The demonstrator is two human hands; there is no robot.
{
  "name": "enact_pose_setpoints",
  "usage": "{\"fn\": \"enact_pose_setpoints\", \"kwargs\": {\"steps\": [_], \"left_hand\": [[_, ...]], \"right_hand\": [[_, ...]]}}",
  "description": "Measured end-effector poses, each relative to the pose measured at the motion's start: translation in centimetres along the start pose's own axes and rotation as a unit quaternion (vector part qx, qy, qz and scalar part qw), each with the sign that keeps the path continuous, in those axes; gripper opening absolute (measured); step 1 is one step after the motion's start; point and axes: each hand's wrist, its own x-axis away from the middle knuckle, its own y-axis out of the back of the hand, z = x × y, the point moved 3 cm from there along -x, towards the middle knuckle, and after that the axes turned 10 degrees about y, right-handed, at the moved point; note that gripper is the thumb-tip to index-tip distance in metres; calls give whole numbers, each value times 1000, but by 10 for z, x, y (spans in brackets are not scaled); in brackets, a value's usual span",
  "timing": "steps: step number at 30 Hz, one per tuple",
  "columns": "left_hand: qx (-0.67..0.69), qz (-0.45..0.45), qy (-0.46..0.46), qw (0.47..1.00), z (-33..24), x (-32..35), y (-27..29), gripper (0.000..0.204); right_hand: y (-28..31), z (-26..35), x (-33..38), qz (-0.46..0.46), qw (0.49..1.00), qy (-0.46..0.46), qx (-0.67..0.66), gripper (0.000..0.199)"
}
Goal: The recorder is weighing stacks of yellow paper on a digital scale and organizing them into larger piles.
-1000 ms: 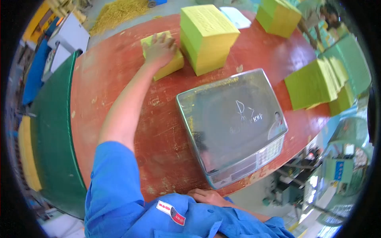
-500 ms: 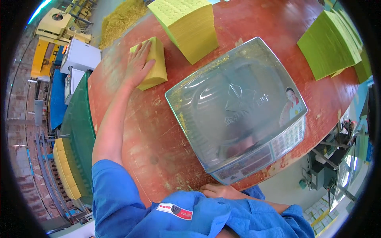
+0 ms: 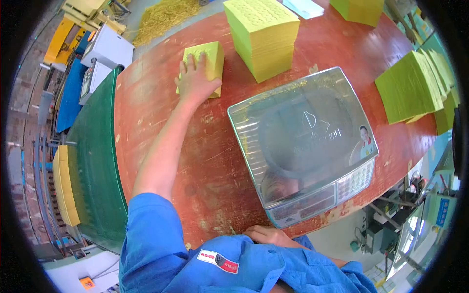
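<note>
My left hand [image 3: 194,78] lies flat on a small stack of yellow-green paper sheets [image 3: 211,61] at the far left of the red-brown table [image 3: 156,102], fingers spread over its top. A taller stack of the same sheets [image 3: 264,34] stands just to its right. In front of me sits a weighing scale with a shiny steel pan [image 3: 303,141] and a keypad along its near edge. My right hand [image 3: 267,235] rests at the table's near edge below the scale, partly hidden by my blue sleeve; nothing shows in it.
More yellow-green stacks lie at the right [image 3: 409,88] and at the far back [image 3: 359,10]. A green conveyor [image 3: 90,161] runs along the table's left side, with white boxes [image 3: 107,49] and a pile of yellow scraps [image 3: 159,19] beyond. Machinery stands at lower right.
The view has shifted, so the scale and stacks sit differently in the picture. My left hand stays on the small stack, which seems drawn slightly nearer. The right hand has not moved.
</note>
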Motion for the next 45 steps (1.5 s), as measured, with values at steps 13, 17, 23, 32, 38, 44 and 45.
{"fn": "enact_pose_setpoints", "kwargs": {"steps": [13, 17, 23, 32, 38, 44, 45], "left_hand": [[-78, 32, -42, 996, 28, -30, 16, 94], [65, 21, 0, 998, 21, -37, 36, 93], [615, 254, 95, 741, -116, -13, 103, 77], [651, 382, 148, 639, -133, -65, 59, 37], [638, 382, 154, 650, -50, -69, 77, 42], [606, 391, 163, 674, 9, -62, 75, 53], [598, 402, 160, 674, 14, -58, 76, 53]], "right_hand": [[7, 7, 84, -27, 955, -209, -210, 37], [86, 56, 104, 23, 925, -287, -248, 41], [294, 89, -7, -231, 971, -59, -16, 36], [423, -99, -216, -195, 935, -260, -141, 45], [353, -101, -252, 84, 967, -211, -115, 45], [319, -93, -252, 182, 951, -202, -147, 59], [314, -89, -251, 197, 945, -207, -162, 63]]}}
